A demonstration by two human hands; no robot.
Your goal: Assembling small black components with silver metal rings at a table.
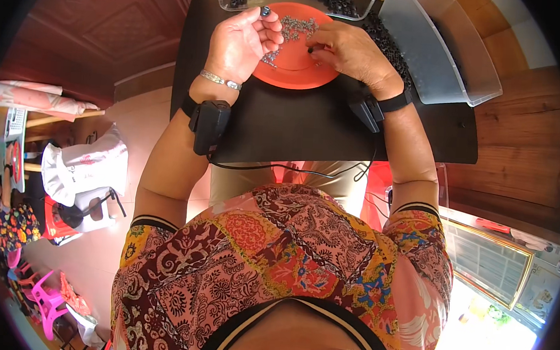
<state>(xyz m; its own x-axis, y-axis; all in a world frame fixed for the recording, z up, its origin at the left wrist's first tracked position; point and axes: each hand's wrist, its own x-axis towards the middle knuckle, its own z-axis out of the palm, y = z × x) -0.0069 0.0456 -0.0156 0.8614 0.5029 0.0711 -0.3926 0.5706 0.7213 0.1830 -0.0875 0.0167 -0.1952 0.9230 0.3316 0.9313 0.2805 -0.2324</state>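
Observation:
Over the left edge of a round red-orange plate (pixel 295 78), my left hand (pixel 238 43) is turned palm up. Its thumb and forefinger pinch a small black round piece (pixel 265 11); the other fingers curl loosely. My right hand (pixel 359 53) reaches over the plate's right side, palm down, with fingers bent. At its fingertips shows a tiny dark piece (pixel 311 50), too small to name. Many small silvery metal pieces (pixel 298 27) lie scattered on the plate, mostly toward its far side, with some beside my left fingers.
A clear tub (pixel 224 5) of black pieces stands behind the plate. More black pieces (pixel 390 46) lie heaped at right, beside a translucent bin (pixel 422 49). A black cable (pixel 280 168) hangs along the near edge of the dark table (pixel 289 127), between my wrist devices.

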